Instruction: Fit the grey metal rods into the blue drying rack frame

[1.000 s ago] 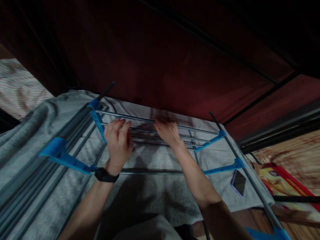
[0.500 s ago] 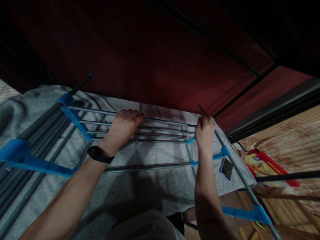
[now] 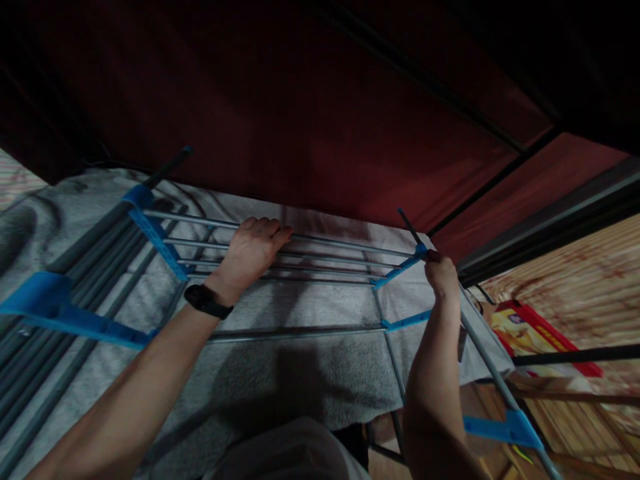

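A rack frame of grey metal tubes [image 3: 345, 242] and blue plastic brackets [image 3: 400, 269] stretches across in front of me. My left hand [image 3: 257, 243], a black band on its wrist, curls over the frame's far crossbar left of its middle. At the right end, my right hand [image 3: 441, 272] is closed around the side pole, just below the upper blue bracket. The pole's tip [image 3: 409, 225] sticks up beyond that bracket. The fingertips of both hands are partly hidden. At the left end, another blue bracket [image 3: 157, 233] holds the crossbars.
A grey blanket [image 3: 310, 367] lies beneath the frame. Several tubes [image 3: 100, 267] run together at the left. My right forearm mostly covers a phone [image 3: 462, 343]. A dark red panel [image 3: 280, 147] rises behind; a red and yellow box [image 3: 535, 333] sits at the right.
My right hand has moved right and slightly down along the side pole, uncovering the upper right bracket. My right forearm now hides most of the phone. My left hand stays on the crossbar.
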`<move>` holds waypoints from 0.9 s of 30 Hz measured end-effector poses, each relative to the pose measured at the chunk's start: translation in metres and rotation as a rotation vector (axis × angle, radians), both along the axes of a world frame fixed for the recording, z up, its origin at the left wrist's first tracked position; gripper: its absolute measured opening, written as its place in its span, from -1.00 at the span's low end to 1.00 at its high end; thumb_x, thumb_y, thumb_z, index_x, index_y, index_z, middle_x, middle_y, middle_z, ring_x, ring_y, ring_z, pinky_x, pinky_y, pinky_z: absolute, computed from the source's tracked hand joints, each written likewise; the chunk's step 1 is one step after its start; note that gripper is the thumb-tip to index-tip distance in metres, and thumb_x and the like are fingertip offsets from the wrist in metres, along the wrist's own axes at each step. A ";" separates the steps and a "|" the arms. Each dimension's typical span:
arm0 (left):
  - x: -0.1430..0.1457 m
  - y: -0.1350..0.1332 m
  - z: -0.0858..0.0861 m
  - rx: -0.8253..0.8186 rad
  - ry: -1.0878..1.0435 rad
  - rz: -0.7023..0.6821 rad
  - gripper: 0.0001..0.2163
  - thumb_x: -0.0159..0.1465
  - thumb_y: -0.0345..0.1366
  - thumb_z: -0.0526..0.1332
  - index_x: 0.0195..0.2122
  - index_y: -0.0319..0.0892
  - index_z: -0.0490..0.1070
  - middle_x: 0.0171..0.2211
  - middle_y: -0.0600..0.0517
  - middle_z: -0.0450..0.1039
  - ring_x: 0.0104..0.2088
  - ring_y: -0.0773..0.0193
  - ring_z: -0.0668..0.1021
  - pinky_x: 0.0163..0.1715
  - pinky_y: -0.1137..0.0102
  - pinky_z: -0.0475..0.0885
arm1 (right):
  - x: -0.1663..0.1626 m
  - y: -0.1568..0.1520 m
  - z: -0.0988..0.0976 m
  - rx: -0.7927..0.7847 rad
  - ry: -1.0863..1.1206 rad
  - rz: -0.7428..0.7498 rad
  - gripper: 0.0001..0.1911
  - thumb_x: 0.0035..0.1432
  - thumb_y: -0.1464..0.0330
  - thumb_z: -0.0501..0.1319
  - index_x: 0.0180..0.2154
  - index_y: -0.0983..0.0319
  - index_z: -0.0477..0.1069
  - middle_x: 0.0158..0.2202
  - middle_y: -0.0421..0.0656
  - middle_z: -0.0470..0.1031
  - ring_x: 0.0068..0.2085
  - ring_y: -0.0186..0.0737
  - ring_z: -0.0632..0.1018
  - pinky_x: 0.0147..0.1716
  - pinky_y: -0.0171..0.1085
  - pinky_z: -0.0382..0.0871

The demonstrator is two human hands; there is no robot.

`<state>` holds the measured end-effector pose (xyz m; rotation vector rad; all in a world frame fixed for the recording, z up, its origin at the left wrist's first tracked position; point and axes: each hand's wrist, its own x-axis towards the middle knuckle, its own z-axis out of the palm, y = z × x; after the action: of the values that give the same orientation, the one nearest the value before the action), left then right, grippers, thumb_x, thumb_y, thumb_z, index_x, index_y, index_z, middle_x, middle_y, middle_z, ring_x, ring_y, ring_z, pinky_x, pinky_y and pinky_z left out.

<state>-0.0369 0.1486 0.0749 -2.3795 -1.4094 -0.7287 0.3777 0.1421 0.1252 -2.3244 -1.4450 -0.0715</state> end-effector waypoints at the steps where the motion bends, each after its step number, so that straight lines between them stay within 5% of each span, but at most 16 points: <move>1: 0.000 0.000 0.000 0.002 -0.008 0.001 -0.70 0.45 -0.32 0.04 0.02 -0.11 0.56 -0.24 -0.17 0.52 -0.16 -0.04 0.56 -0.12 0.11 0.38 | 0.000 0.000 -0.001 0.003 -0.014 -0.002 -0.47 0.24 0.43 0.03 0.18 0.30 0.51 0.09 0.16 0.61 0.15 0.07 0.60 0.02 -0.16 0.42; 11: 0.001 -0.001 0.006 -0.001 0.022 0.019 -0.72 0.46 -0.30 0.03 0.00 -0.10 0.53 -0.24 -0.13 0.52 -0.16 0.00 0.56 -0.12 0.16 0.35 | -0.010 -0.005 -0.001 0.004 -0.068 -0.023 -0.48 0.33 0.42 -0.01 0.22 0.29 0.48 0.06 0.23 0.60 0.15 0.16 0.59 0.01 -0.10 0.42; 27: -0.004 0.000 0.002 -0.011 0.079 0.014 -0.69 0.49 -0.28 0.00 0.06 -0.16 0.51 -0.23 -0.15 0.51 -0.17 -0.01 0.51 -0.15 0.16 0.29 | -0.013 -0.005 -0.004 0.014 -0.133 -0.051 -0.55 0.37 0.41 0.03 0.17 0.19 0.52 -0.12 0.12 0.66 -0.02 0.05 0.66 -0.13 -0.21 0.42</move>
<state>-0.0412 0.1487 0.0765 -2.3763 -1.4001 -0.6186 0.3652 0.1367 0.1208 -2.3851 -1.4420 -0.2547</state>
